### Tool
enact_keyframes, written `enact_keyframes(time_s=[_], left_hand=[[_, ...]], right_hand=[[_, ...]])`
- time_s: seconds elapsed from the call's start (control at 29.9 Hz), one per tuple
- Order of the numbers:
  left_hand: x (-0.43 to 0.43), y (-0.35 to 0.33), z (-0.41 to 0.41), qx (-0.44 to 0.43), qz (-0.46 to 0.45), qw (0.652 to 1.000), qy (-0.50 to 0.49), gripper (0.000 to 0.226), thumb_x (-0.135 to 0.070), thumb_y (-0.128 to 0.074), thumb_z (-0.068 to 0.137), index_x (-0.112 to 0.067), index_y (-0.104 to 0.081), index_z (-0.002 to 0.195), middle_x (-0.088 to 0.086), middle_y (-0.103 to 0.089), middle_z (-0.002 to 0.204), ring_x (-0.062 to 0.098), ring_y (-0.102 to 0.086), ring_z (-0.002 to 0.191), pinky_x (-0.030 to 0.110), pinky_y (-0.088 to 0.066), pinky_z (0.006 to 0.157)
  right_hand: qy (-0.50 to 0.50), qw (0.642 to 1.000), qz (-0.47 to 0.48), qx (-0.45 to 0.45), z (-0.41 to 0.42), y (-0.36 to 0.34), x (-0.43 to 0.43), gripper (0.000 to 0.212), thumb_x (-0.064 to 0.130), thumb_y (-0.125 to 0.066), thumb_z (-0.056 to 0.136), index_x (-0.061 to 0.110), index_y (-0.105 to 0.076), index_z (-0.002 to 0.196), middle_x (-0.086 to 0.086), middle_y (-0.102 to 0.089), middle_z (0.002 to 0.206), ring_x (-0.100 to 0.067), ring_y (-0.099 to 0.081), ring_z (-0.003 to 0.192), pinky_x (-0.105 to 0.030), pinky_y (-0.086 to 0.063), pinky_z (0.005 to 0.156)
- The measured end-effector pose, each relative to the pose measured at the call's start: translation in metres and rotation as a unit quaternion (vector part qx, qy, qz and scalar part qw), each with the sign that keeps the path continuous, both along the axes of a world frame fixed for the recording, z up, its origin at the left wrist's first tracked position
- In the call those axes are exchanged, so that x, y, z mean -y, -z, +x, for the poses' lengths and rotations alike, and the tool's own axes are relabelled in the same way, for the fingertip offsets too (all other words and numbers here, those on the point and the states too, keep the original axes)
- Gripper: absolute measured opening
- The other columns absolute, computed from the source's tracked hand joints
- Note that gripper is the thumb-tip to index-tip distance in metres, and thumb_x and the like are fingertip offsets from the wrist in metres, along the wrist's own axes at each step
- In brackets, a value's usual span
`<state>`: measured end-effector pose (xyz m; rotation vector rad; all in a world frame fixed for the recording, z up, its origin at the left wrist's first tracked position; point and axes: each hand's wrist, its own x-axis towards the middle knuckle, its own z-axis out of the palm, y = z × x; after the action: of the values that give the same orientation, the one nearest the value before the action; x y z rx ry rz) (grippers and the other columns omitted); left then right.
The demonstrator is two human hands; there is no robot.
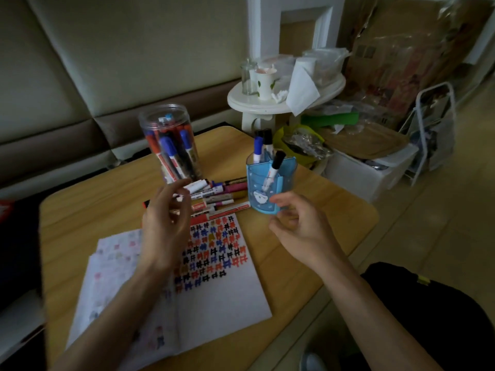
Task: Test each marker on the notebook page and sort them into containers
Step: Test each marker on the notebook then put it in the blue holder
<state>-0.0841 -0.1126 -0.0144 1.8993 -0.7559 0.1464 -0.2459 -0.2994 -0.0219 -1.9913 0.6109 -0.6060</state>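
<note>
Right hand by blue holder

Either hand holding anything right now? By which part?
Right hand holds nothing; it hovers loosely curled near the blue plastic pen holder. Left hand is blurred over the loose markers: cannot tell.

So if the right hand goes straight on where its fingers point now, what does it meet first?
Most likely the blue pen holder: the right hand points its loosely curled fingers at its lower front, holding nothing. Whether they already touch it, the picture does not settle.
</note>
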Motion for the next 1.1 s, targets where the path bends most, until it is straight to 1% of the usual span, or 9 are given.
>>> enact_keyframes(time_s=[0.13, 0.17, 0.23, 0.37, 0.54, 0.74, 0.87, 1.0, 1.1], left_hand=[[-0.039, 0.017, 0.01, 0.027, 0.025, 0.998, -0.048, 0.029, -0.015, -0.058, 0.101, -0.025, -0.063, 0.128, -0.004, -0.064, 0.116, -0.001, -0.064, 0.091, 0.019, -0.055, 0.072], [-0.046, 0.021, 0.012, 0.036, 0.041, 0.997, -0.061, 0.03, -0.011, -0.062, 0.098, -0.022, -0.065, 0.127, -0.003, -0.062, 0.114, 0.001, -0.063, 0.089, 0.02, -0.055, 0.072], [-0.056, 0.03, 0.016, 0.052, 0.079, 0.993, -0.075, 0.032, -0.009, -0.071, 0.092, -0.019, -0.068, 0.122, -0.001, -0.061, 0.109, 0.008, -0.062, 0.084, 0.035, -0.056, 0.074], [-0.057, 0.034, 0.022, 0.065, 0.145, 0.984, -0.076, 0.026, -0.028, -0.079, 0.086, -0.026, -0.074, 0.112, -0.005, -0.061, 0.11, 0.014, -0.062, 0.085, 0.03, -0.048, 0.072], [-0.032, 0.032, 0.028, 0.124, 0.2, 0.971, -0.045, 0.035, -0.042, -0.078, 0.086, -0.03, -0.072, 0.118, -0.006, -0.06, 0.111, 0.017, -0.063, 0.094, 0.033, -0.054, 0.074], [-0.023, 0.036, 0.035, 0.121, 0.197, 0.972, -0.048, 0.029, -0.039, -0.078, 0.086, -0.024, -0.072, 0.11, -0.002, -0.062, 0.107, 0.021, -0.062, 0.1, 0.04, -0.054, 0.081], [-0.021, 0.04, 0.039, 0.117, 0.191, 0.974, -0.043, 0.019, -0.035, -0.074, 0.091, -0.022, -0.07, 0.103, -0.003, -0.06, 0.107, 0.02, -0.06, 0.102, 0.036, -0.053, 0.08], [-0.022, 0.037, 0.036, 0.139, 0.183, 0.972, -0.047, 0.017, -0.029, -0.068, 0.096, -0.015, -0.068, 0.106, 0.0, -0.061, 0.11, 0.021, -0.056, 0.104, 0.035, -0.049, 0.081], [-0.029, 0.031, 0.028, 0.128, 0.152, 0.979, -0.049, 0.014, -0.027, -0.063, 0.099, -0.015, -0.065, 0.107, -0.007, -0.061, 0.102, 0.021, -0.059, 0.096, 0.038, -0.051, 0.078]], right_hand=[[-0.018, 1.0, -0.017, -0.005, 0.012, 0.006, -0.009, 0.029, 0.018, -0.076, 0.09, 0.037, -0.064, 0.108, 0.013, -0.063, 0.122, -0.003, -0.063, 0.107, -0.028, -0.058, 0.087], [-0.024, 0.999, -0.02, -0.01, 0.015, 0.008, -0.011, 0.028, 0.018, -0.076, 0.09, 0.037, -0.064, 0.107, 0.013, -0.064, 0.12, -0.003, -0.063, 0.105, -0.031, -0.058, 0.087], [-0.036, 0.999, -0.026, -0.021, 0.02, 0.01, -0.015, 0.026, 0.018, -0.075, 0.091, 0.037, -0.066, 0.106, 0.015, -0.065, 0.118, -0.002, -0.063, 0.102, -0.033, -0.059, 0.088], [-0.059, 0.997, -0.032, -0.031, 0.03, 0.015, -0.024, 0.024, 0.021, -0.075, 0.091, 0.036, -0.068, 0.108, 0.015, -0.066, 0.116, -0.002, -0.063, 0.101, -0.037, -0.059, 0.089], [-0.076, 0.996, -0.03, -0.035, 0.036, 0.019, -0.031, 0.025, 0.022, -0.075, 0.091, 0.036, -0.069, 0.11, 0.017, -0.067, 0.112, -0.002, -0.065, 0.102, -0.039, -0.06, 0.09], [-0.088, 0.995, -0.028, -0.049, 0.037, 0.021, -0.032, 0.024, 0.024, -0.074, 0.092, 0.037, -0.069, 0.111, 0.017, -0.067, 0.113, -0.002, -0.064, 0.104, -0.037, -0.059, 0.092], [-0.093, 0.994, -0.029, -0.047, 0.036, 0.022, -0.034, 0.024, 0.024, -0.074, 0.092, 0.038, -0.068, 0.111, 0.016, -0.067, 0.115, 0.0, -0.064, 0.105, -0.035, -0.059, 0.093], [-0.091, 0.994, -0.034, -0.044, 0.037, 0.021, -0.035, 0.023, 0.023, -0.074, 0.092, 0.036, -0.069, 0.11, 0.016, -0.067, 0.112, -0.001, -0.064, 0.103, -0.035, -0.059, 0.092], [-0.088, 0.995, -0.033, -0.046, 0.035, 0.021, -0.037, 0.022, 0.026, -0.074, 0.092, 0.036, -0.069, 0.11, 0.016, -0.067, 0.11, -0.001, -0.064, 0.102, -0.034, -0.059, 0.09]])
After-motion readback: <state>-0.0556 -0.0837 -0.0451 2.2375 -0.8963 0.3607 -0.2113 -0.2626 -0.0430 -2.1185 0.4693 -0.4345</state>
